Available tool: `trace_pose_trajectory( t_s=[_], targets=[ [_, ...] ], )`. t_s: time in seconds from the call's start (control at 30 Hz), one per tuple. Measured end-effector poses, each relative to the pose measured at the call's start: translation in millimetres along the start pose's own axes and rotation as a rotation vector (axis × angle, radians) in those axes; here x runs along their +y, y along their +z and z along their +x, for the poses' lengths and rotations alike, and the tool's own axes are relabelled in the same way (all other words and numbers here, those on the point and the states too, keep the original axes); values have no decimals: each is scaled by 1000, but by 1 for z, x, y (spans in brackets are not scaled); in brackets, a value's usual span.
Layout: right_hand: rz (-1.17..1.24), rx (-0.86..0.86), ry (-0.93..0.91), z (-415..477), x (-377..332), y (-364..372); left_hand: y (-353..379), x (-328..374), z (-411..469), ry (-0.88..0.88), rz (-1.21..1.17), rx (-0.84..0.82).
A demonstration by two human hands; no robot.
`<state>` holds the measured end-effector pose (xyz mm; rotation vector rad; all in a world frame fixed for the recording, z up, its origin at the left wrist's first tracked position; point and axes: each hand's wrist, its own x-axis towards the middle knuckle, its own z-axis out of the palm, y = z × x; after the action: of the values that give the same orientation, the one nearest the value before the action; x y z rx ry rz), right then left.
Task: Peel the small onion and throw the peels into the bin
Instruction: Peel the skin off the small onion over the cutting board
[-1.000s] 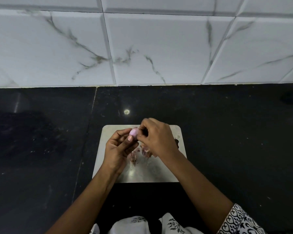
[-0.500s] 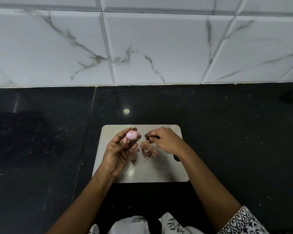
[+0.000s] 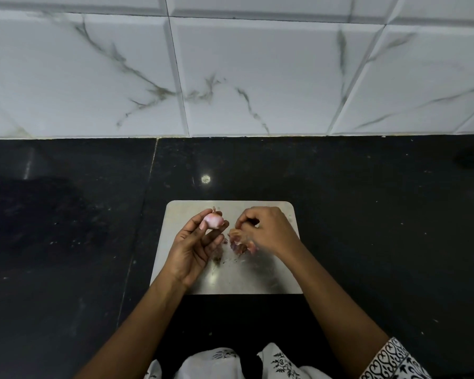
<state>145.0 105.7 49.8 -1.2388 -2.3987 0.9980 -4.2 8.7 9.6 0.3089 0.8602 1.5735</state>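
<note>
A small pink onion [image 3: 213, 220] sits between the thumb and fingertips of my left hand [image 3: 195, 247], held above a steel board [image 3: 257, 277]. My right hand [image 3: 266, 233] hovers just right of it, palm down, fingers curled, a few centimetres from the onion. Under its fingertips lies a small heap of reddish peels [image 3: 240, 240] on the board; whether the fingers pinch a peel cannot be told. No bin is in view.
The board lies on a black stone counter [image 3: 381, 228] that runs back to a white marble-tiled wall [image 3: 257, 77]. A seam in the counter [image 3: 143, 214] passes left of the board. White patterned clothing [image 3: 230, 365] shows at the bottom edge.
My right hand has come off the onion and moved right and down to the peel heap. My left hand still holds the onion, now turned to show more bare pink surface.
</note>
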Motion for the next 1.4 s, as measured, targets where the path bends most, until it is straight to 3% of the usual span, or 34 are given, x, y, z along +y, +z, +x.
trace_pose_trajectory(
  t_s=[0.13,0.27,0.5,0.77,1.1,1.4],
  targets=[
    [-31,-37,-1,-2,-3,-6,5,-1,1,-4,-12,30],
    [41,76,-163,-5,-11,-10,10,1,0,-24,26,62],
    [20,55,-406,-6,-20,-4,17,5,0,37,138,97],
    [24,-5,-427,2,-22,-15,26,12,-3,42,302,147],
    [95,15,-368,4,-18,-14,29,15,-1,32,313,169],
    [-31,-3,-481,10,-18,-16,29,22,1,63,430,179]
  ],
)
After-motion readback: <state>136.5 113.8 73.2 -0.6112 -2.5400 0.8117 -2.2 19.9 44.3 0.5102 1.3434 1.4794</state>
